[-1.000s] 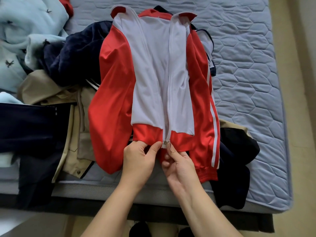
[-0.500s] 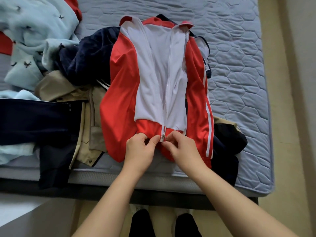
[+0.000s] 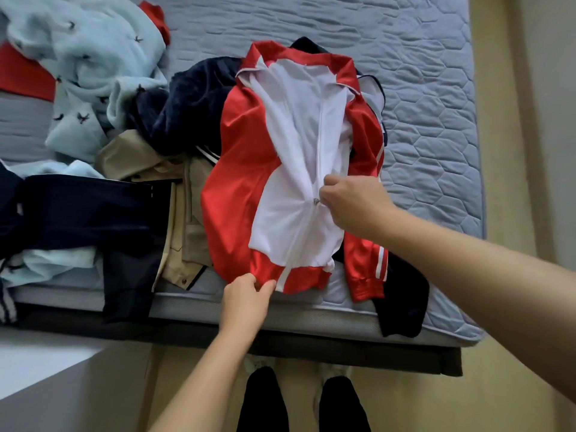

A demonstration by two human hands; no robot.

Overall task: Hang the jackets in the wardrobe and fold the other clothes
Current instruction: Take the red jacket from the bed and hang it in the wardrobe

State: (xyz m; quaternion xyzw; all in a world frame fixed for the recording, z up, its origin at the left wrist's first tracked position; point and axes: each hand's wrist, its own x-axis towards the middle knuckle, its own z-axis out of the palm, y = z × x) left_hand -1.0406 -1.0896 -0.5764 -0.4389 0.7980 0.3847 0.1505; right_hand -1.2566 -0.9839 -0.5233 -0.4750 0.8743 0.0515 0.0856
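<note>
Red-and-white jacket (image 3: 290, 169) lies front-up on the mattress (image 3: 436, 88), over a heap of clothes (image 3: 187, 120). Left hand (image 3: 246, 302) pinches the hem (image 3: 299, 275) taut, and right hand (image 3: 352, 204) pinches the zipper pull (image 3: 315, 201), about halfway up. That looks like zipping before hanging. Next call: a straight pull toward the collar (image 3: 311, 57), hem held firm.

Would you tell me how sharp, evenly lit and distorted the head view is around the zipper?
Head view: soft, even light, no glare; the zipper pull at the right hand is slightly blurred; the left hand pinching the hem of the jacket is clear; the mattress edge curves with lens distortion.
</note>
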